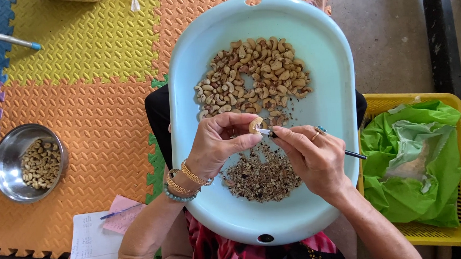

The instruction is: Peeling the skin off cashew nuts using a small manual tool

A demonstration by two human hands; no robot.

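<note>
Left hand (218,143) fingers pinched shut on cashew (255,125) over pale blue tub (334,86), right hand (315,156) fingers closed around small knife (268,132) at nut; slip risk: blade nicking thumb, kernel snapping or dropping into peel scraps (262,175).

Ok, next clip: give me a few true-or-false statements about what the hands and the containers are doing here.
1. The left hand pinches a single cashew in its fingers. True.
2. The right hand holds a spoon. False: it holds a thin tool whose tip meets the cashew.
3. The light blue tub holds nuts and a separate pile of shell scraps. True.
4. The steel bowl is empty. False: it holds cashews.
5. The yellow basket holds a green plastic bag. True.
</note>
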